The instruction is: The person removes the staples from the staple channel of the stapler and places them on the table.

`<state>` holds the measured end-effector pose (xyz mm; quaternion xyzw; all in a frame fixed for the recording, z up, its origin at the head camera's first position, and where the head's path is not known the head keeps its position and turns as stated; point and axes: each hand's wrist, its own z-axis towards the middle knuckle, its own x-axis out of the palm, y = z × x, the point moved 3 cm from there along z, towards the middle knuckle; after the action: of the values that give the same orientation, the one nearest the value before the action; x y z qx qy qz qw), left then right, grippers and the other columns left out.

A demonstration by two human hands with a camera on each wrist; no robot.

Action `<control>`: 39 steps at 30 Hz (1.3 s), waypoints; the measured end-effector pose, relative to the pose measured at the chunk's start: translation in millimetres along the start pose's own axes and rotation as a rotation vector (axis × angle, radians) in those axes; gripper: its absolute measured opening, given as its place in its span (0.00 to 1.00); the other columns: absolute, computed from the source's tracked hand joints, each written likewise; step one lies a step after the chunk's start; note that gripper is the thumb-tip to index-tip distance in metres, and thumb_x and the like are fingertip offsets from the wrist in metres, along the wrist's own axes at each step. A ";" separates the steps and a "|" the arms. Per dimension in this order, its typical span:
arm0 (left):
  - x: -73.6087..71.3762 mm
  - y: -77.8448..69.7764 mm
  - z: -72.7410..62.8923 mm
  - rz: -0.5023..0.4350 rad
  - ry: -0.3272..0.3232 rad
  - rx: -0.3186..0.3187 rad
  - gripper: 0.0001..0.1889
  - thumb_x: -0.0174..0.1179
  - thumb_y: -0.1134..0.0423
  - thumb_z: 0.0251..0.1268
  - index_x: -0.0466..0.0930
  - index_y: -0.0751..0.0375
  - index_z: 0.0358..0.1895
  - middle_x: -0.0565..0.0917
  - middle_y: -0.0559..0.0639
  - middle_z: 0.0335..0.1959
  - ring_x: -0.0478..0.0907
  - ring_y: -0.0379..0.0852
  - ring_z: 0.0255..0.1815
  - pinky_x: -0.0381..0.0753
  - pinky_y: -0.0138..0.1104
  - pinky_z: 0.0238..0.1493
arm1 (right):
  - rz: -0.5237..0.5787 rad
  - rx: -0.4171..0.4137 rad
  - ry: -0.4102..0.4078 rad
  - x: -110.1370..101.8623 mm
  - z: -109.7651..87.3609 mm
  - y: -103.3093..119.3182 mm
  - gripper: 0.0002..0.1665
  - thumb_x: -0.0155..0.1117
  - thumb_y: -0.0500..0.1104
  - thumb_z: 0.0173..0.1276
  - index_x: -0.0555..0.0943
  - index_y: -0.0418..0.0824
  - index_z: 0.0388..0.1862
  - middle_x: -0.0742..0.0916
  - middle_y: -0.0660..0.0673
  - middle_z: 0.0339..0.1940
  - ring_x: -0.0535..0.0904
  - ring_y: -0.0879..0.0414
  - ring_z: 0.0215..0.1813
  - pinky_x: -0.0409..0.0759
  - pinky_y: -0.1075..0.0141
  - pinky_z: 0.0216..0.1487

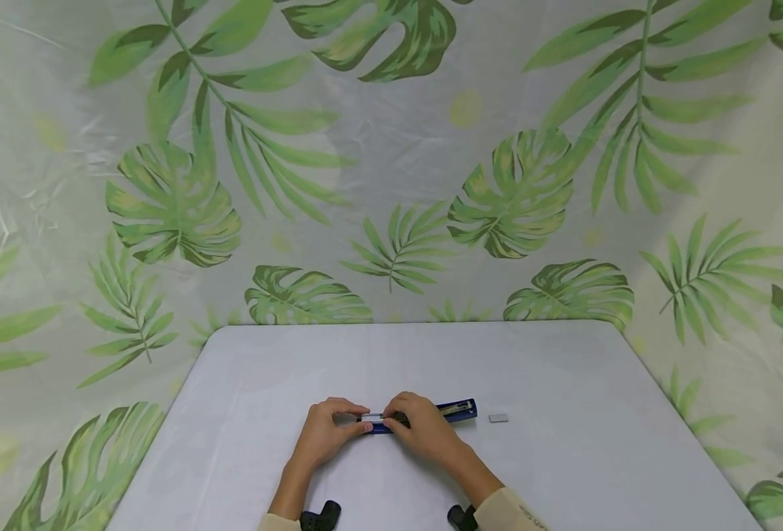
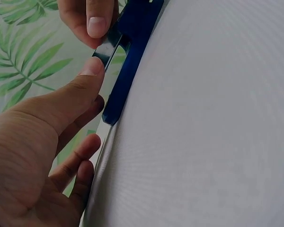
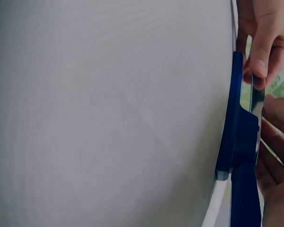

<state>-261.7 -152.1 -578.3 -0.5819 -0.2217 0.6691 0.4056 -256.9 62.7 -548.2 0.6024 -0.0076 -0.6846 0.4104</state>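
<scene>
A blue stapler [image 1: 458,410] lies opened out on the table, its top arm swung back to the right. At its front end my left hand [image 1: 324,435] pinches the silver metal magazine [image 3: 258,100] between thumb and fingers. My right hand [image 1: 427,431] grips the same magazine farther back, near the middle of the stapler. In the left wrist view the blue base [image 2: 128,78] runs below the magazine with a gap between them. Fingers hide part of the magazine, so its contents are unclear. To the right lies a small grey staple strip [image 1: 498,418].
The white table [image 1: 537,369] reaches back to a leaf-patterned curtain [image 1: 398,169]. Dark wrist devices [image 1: 321,516] sit at both forearms near the front of the view.
</scene>
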 end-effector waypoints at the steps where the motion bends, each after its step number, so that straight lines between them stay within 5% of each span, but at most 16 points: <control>1: 0.3 0.1 0.2 0.003 0.001 0.003 0.12 0.79 0.46 0.52 0.91 0.32 0.41 0.88 0.28 0.38 0.85 0.40 0.51 0.81 0.45 0.59 | -0.011 0.003 0.001 0.3 0.6 0.6 0.05 0.70 0.46 0.72 0.89 0.48 0.43 0.88 0.54 0.46 0.85 0.59 0.50 0.84 0.61 0.55; 11: -0.9 -1.2 1.4 -0.012 0.002 0.009 0.12 0.79 0.47 0.51 0.92 0.32 0.40 0.88 0.27 0.37 0.84 0.39 0.50 0.81 0.42 0.59 | -0.106 0.000 0.029 5.4 3.8 8.3 0.07 0.69 0.46 0.73 0.89 0.45 0.42 0.88 0.53 0.46 0.84 0.57 0.52 0.84 0.61 0.56; 39: 0.1 -3.3 1.0 -0.027 -0.007 0.003 0.11 0.80 0.49 0.50 0.92 0.35 0.39 0.88 0.28 0.36 0.85 0.39 0.49 0.81 0.41 0.59 | 0.076 0.045 -0.086 11.5 6.3 11.0 0.04 0.75 0.45 0.68 0.88 0.48 0.38 0.88 0.56 0.39 0.84 0.64 0.44 0.83 0.67 0.48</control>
<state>-261.7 -149.9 -575.6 -0.5759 -0.2298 0.6659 0.4148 -255.3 45.8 -550.4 0.5806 -0.0634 -0.6935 0.4217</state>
